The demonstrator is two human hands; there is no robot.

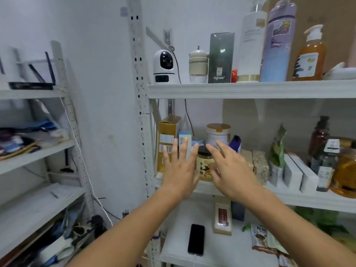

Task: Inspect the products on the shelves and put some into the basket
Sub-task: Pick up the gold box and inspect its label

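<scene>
At the front edge of the middle shelf [300, 199], the jar [204, 166] stands upright — long axis vertical, dark lid up, label facing the camera. The left hand [178, 168] and right hand [229, 170] flank it, fingers spread straight, gripping nothing; contact cannot be determined. White metal shelving — white wall [100, 93] behind.

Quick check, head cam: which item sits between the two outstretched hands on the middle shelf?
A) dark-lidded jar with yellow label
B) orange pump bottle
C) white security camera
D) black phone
A: the dark-lidded jar stands on the middle shelf between the left hand and right hand, both open.
</scene>
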